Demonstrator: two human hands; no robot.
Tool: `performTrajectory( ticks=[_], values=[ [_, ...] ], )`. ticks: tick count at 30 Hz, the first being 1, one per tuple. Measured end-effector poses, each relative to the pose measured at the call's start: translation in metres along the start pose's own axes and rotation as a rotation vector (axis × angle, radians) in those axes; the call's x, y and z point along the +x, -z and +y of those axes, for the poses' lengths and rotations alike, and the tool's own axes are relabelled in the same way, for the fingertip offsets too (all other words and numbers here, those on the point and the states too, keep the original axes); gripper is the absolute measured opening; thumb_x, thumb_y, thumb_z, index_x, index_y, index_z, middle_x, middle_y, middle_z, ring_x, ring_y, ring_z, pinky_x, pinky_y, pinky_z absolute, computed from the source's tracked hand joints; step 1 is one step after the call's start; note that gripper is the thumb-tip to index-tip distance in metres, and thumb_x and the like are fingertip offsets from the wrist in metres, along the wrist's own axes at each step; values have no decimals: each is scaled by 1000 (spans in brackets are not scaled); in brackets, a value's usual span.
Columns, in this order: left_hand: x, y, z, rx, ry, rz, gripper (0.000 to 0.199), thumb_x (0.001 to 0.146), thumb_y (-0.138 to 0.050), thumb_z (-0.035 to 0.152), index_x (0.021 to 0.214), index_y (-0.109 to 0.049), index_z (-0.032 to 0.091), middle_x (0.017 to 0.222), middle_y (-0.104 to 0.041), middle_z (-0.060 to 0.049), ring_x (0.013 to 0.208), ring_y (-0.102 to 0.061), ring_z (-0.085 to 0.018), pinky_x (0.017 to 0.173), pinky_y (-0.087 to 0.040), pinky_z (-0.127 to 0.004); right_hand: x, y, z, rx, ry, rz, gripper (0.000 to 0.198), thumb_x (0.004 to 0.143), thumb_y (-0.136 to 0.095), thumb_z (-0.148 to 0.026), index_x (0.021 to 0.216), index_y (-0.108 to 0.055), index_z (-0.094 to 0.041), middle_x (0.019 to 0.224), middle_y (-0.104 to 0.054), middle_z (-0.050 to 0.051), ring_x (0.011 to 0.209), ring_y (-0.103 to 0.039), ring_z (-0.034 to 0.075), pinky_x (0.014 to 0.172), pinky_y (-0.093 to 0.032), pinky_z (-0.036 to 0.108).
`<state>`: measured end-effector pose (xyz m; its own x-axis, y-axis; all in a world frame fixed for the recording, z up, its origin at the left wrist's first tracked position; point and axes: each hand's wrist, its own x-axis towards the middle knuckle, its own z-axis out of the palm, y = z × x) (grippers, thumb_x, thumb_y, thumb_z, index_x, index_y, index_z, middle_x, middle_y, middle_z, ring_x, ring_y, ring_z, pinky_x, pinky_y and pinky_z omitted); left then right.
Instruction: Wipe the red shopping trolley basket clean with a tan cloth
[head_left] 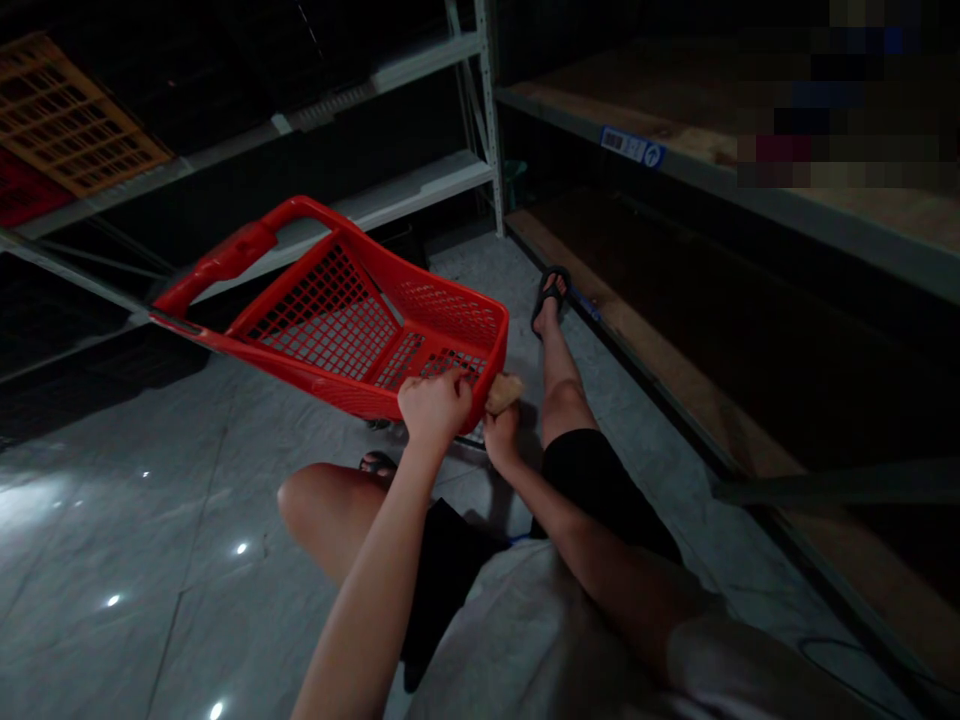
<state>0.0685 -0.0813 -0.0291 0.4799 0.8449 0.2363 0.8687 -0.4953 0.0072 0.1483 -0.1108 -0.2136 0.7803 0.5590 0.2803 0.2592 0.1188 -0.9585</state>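
the person's left hand [435, 405] is clamped on the red shopping cart [405, 335], fingers curled over the rim at the end of the cart nearest the body. the right hand [502, 435] is just beside it, closed around a tan wad [504, 393], cloth-like in look, at the outer face of that same end; whether the wad presses on the plastic cannot be told.

the cart stands on the grey tiled floor [187, 520], its handle [240, 255] at the end away from the hands. the person's bare legs spread around the near end of the cart, with one black sandal [551, 300] to the right of it and the other partly hidden below its near side.

beyond the cart is a pale metal rack [457, 180], with a yellow crate [82, 115] and a red crate [30, 190] beyond the handle. to the right of the cart are wooden shelves [637, 95], the upper one bearing a blue label [632, 146] on its edge. much beyond the cart is too dark to make out.
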Motion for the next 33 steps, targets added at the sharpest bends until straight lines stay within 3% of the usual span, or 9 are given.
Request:
performTrajectory(
  ticks=[2, 4, 9, 14, 18, 22, 25, 29, 33],
  values=[
    [0, 0, -2, -15, -14, 8, 40, 95, -47, 33, 114, -82, 33, 86, -81, -10, 85, -75, -30, 81, -45, -40, -22, -1, -1, -11, -37, -16, 32, 73, -57, -24, 104, -61, -21, 109, -65, 10, 111, -60, 28, 105, -51, 55],
    [0, -1, -3, -26, -19, 9, 40, 95, -46, 32, 114, -82, 33, 85, -80, -10, 84, -75, -30, 82, -45, -41, -22, 0, -5, -21, -60, -11, 25, 74, -55, -22, 98, -61, -21, 101, -63, 9, 103, -61, 27, 100, -53, 51],
    [-3, -3, -3, -55, -32, 29, 39, 94, -47, 31, 111, -82, 30, 86, -80, -10, 83, -75, -29, 83, -43, -41, 48, 14, -40, -25, -2, 44, 34, 69, -49, -12, 98, -63, -22, 106, -58, 7, 104, -58, 22, 103, -50, 42],
    [-2, -5, -1, -38, -24, 42, 38, 93, -48, 32, 107, -82, 27, 82, -79, -11, 82, -74, -29, 84, -42, -41, 101, 30, -84, 60, 223, 2, 39, 81, -54, -13, 116, -64, -26, 118, -61, 6, 115, -58, 21, 108, -47, 41],
    [-2, -6, -2, -43, -13, 59, 38, 94, -47, 32, 108, -82, 27, 83, -79, -10, 82, -74, -28, 85, -41, -41, 73, 29, -73, 34, 223, -71, 29, 90, -53, -21, 114, -68, -26, 117, -63, 7, 116, -58, 21, 106, -48, 39],
    [-3, -5, -3, -69, -3, 57, 39, 94, -46, 31, 107, -82, 28, 84, -80, -9, 83, -74, -27, 87, -41, -41, 19, 23, -24, -11, -17, -41, 25, 76, -57, -20, 100, -64, -22, 100, -64, 6, 98, -60, 22, 95, -51, 40],
    [-4, -4, -3, -63, 12, 55, 37, 93, -47, 30, 104, -82, 27, 81, -79, -10, 82, -74, -27, 87, -41, -41, 4, 19, 2, 9, -158, -71, 26, 69, -53, -20, 94, -62, -21, 90, -65, 5, 88, -60, 22, 86, -52, 38],
    [-5, -2, -3, -69, 10, 45, 37, 94, -47, 31, 105, -82, 27, 81, -79, -10, 81, -74, -27, 87, -42, -41, 43, 15, -9, 74, -170, -45, 31, 77, -48, -25, 104, -61, -20, 95, -68, 4, 87, -63, 19, 83, -54, 34],
    [-8, -3, -3, -79, 9, 37, 36, 94, -48, 31, 107, -81, 27, 84, -79, -9, 83, -73, -28, 82, -42, -39, 108, 11, -46, 166, -35, 22, 33, 84, -53, -29, 114, -61, -22, 108, -69, 3, 96, -64, 17, 94, -53, 33]
  ],
)
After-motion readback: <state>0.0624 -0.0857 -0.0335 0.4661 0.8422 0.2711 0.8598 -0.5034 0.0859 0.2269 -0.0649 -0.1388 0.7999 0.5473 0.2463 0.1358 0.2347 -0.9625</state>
